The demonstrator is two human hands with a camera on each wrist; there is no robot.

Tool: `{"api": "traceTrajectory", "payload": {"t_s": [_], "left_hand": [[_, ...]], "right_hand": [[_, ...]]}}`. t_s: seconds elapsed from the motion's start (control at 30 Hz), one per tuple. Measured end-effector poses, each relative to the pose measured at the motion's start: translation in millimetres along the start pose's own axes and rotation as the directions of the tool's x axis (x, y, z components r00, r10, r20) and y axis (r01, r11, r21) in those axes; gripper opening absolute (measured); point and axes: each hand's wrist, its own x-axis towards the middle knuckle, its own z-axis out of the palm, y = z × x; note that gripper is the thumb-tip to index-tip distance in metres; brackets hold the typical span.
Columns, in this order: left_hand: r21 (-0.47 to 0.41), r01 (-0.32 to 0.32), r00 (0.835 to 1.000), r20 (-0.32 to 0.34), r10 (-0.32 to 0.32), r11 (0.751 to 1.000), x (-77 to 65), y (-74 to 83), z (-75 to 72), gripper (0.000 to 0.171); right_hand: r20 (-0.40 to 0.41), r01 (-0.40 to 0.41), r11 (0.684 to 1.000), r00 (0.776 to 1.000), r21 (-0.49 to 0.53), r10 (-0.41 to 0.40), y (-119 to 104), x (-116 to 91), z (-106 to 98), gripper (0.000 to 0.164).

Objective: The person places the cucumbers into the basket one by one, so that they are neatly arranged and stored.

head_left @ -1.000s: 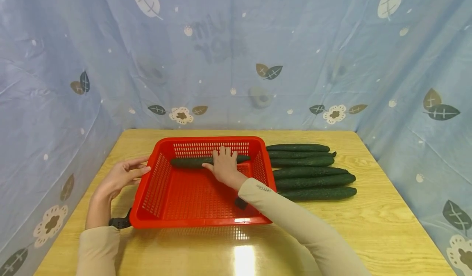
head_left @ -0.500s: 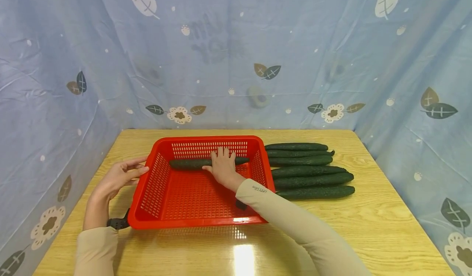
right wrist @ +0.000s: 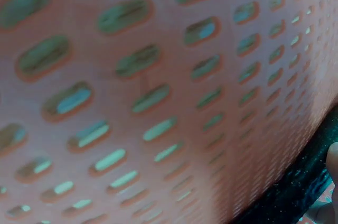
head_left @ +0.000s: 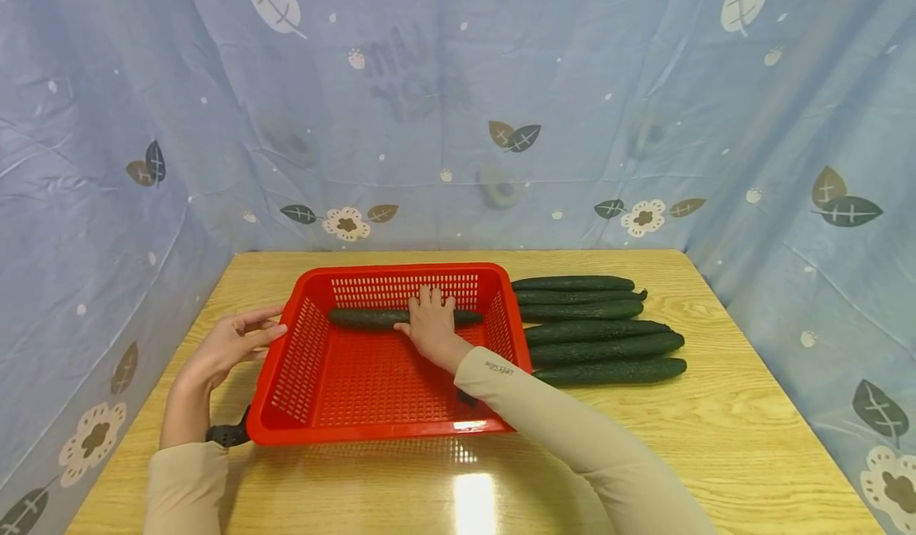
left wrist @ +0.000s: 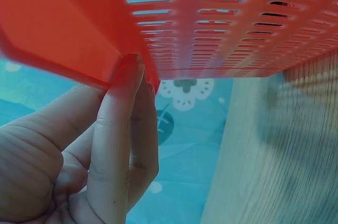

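Note:
A red perforated plastic basket (head_left: 386, 430) stands in the middle of the table in the head view. My left hand (head_left: 225, 348) pinches its left rim between thumb and fingers; the left wrist view shows the fingers (left wrist: 112, 139) against the basket wall (left wrist: 53, 18). Inside, along the far wall, lies one long dark green cucumber (head_left: 365, 319). Across its middle my right hand (head_left: 435, 330) holds it, fingers over the far side and thumb on the near side. In the right wrist view, the cucumber (right wrist: 288, 195) and a bit of the hand (right wrist: 332, 163) show at the lower right.
Right of the basket, several more cucumbers (head_left: 608, 350) lie side by side on the wooden table (head_left: 716, 440), some close against the basket wall. A blue patterned curtain (head_left: 458, 106) encloses the back and sides.
Little differs. The whole head view has shifted slightly left. Both hands keep their places on the basket rim and on the cucumber.

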Motion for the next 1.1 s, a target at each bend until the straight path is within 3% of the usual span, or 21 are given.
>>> {"api": "traceTrajectory", "payload": {"t_s": [0.27,0.73,0.9,1.1], "left_hand": [[0.003,0.007,1.0,-0.012,-0.007,1.0,-1.4,0.5,0.9,0.064],[0.009,0.009,1.0,-0.012,-0.009,1.0,0.7,2.5,1.9,0.066],[-0.007,0.011,1.0,-0.007,-0.011,1.0,1.6,2.5,2.2,0.066],[-0.003,0.01,1.0,-0.004,-0.01,1.0,0.2,1.2,1.7,0.066]], "right_hand": [[-0.005,0.018,0.999,1.0,0.038,-0.018,2,-1,-5,0.06],[0.146,0.014,0.993,0.989,0.119,-0.031,11,2,-23,0.069],[0.142,0.026,0.991,0.989,0.135,-0.045,17,1,-31,0.071],[0.109,0.059,0.984,0.991,0.169,-0.078,27,-4,-46,0.062]]}}
